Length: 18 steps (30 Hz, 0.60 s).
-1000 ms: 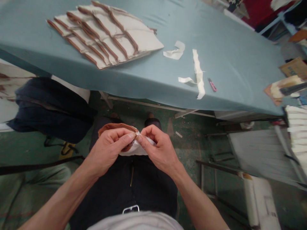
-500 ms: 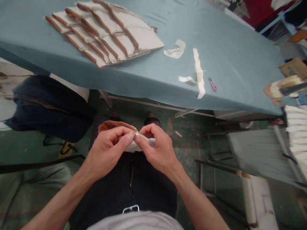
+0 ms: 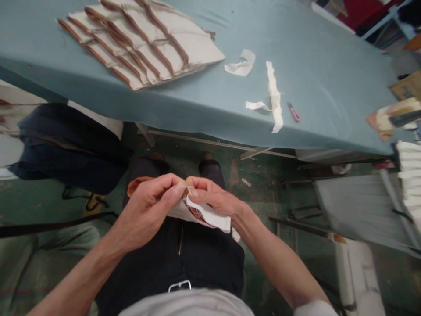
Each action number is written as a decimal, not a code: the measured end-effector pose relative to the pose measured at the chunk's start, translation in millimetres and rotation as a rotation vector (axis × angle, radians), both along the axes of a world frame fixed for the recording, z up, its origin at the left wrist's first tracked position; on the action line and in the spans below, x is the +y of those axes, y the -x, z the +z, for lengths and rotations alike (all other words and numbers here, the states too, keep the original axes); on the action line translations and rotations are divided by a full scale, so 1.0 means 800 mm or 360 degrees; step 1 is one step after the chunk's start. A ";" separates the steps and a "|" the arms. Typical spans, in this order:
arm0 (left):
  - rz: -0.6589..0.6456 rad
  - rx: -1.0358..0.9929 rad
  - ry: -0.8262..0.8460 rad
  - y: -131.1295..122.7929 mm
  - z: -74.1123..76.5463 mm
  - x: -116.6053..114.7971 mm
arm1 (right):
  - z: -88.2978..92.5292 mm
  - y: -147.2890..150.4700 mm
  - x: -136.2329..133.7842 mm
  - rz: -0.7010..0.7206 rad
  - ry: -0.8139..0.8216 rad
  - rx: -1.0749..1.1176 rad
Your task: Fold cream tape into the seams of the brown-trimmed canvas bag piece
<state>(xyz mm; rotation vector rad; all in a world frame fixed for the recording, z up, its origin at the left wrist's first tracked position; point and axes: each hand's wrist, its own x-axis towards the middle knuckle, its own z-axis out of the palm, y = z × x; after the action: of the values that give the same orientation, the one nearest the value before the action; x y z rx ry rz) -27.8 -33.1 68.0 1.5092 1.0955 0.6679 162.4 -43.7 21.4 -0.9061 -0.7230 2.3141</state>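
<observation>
Both my hands are held together over my lap, below the table's near edge. My left hand (image 3: 149, 206) pinches the top of a small cloth piece (image 3: 205, 215), white with a brown edge, thumb against forefinger. My right hand (image 3: 213, 197) grips the same piece from the right, fingers curled over it. A white flap of the piece hangs down under my right wrist. A brown rounded part (image 3: 138, 183) shows behind my left hand.
A table with a blue-grey cover (image 3: 322, 74) lies ahead. On it are a fanned stack of white panels with brown piping (image 3: 141, 39), white cloth strips (image 3: 274, 94), a scrap (image 3: 241, 66) and a small pink cutter (image 3: 294, 112). Dark fabric (image 3: 62, 149) hangs at left; white stacked goods (image 3: 409, 175) at right.
My right hand has turned and shifted right, drawing the white cloth out so that a flap now hangs below the wrist. My left hand keeps its pinch.
</observation>
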 end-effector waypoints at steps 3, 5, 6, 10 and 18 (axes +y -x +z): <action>-0.0013 -0.0016 0.0018 0.001 -0.001 0.004 | 0.006 0.001 0.000 -0.0066 -0.0049 -0.0026; -0.0009 -0.0075 0.0135 0.001 -0.004 0.004 | 0.008 0.001 -0.002 -0.0103 -0.0051 -0.0064; 0.0000 -0.0093 0.0213 0.000 -0.006 0.004 | 0.008 0.001 -0.003 -0.0123 -0.0049 -0.0094; 0.0012 -0.0010 0.0346 0.000 -0.010 0.002 | 0.003 -0.002 -0.007 -0.0179 -0.0058 -0.0246; -0.0168 0.0057 0.0299 0.017 -0.011 0.003 | -0.009 -0.001 -0.011 -0.0139 -0.0038 -0.0289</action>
<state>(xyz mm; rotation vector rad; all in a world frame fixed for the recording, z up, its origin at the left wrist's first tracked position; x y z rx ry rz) -41.7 -30.9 58.8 1.4109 1.0669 0.4534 163.4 -52.6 14.2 -1.1247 -0.7675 2.1621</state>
